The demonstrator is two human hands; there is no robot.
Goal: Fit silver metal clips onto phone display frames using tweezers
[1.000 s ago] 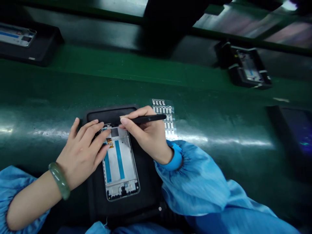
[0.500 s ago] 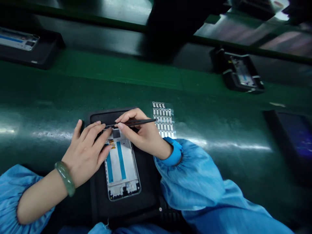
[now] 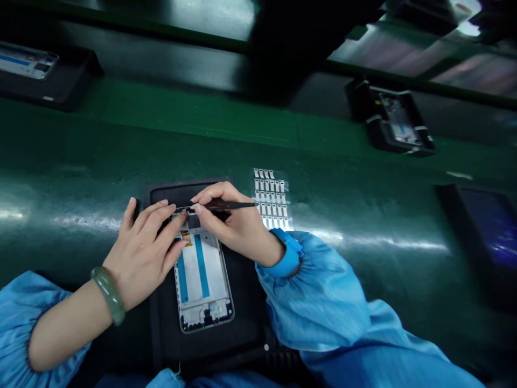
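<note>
Head view: black tweezers (image 3: 234, 205) are pinched in the right hand (image 3: 234, 223), tips held at the top end of a phone display frame (image 3: 201, 280). The frame lies flat on a black tray (image 3: 189, 193) on a green conveyor belt (image 3: 194, 126). The left hand (image 3: 141, 253) is unclenched, fingers rested on the frame's upper end, an orange flex cable (image 3: 186, 238) just beside them. A sheet of small metal parts (image 3: 271, 198) is placed just beyond the tray. A further tray (image 3: 390, 121) with a frame is seen upper right.

Loose glossy blue smock sleeves (image 3: 323, 302), elastic-gathered; mottled green stone bangle (image 3: 107, 296) above left hand (image 3: 139, 253); bright blue cuff (image 3: 287, 260) above right hand (image 3: 236, 223).
</note>
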